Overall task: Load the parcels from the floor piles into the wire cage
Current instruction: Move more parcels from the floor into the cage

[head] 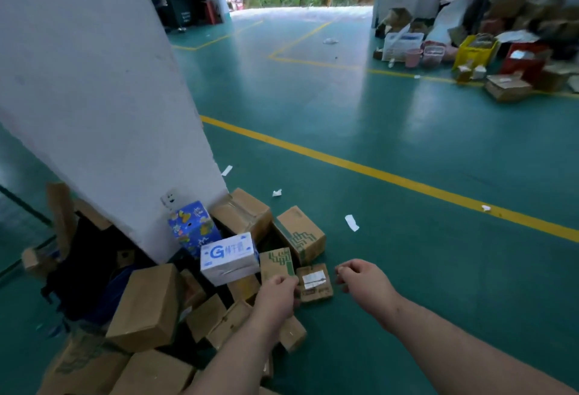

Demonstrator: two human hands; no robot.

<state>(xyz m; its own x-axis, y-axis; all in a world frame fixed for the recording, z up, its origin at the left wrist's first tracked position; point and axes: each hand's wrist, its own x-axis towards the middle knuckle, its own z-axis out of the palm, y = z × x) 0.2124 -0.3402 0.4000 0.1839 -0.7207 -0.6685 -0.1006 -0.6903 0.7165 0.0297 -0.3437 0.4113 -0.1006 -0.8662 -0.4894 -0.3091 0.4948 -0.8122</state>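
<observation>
Forward, both arms outstretched: left hand [277, 296] curled against small parcel [315, 281], grip unclear; right hand [360, 275] slack, empty.

Parcels [147, 307] beside pillar [103, 96] (on floor [376, 238])
</observation>
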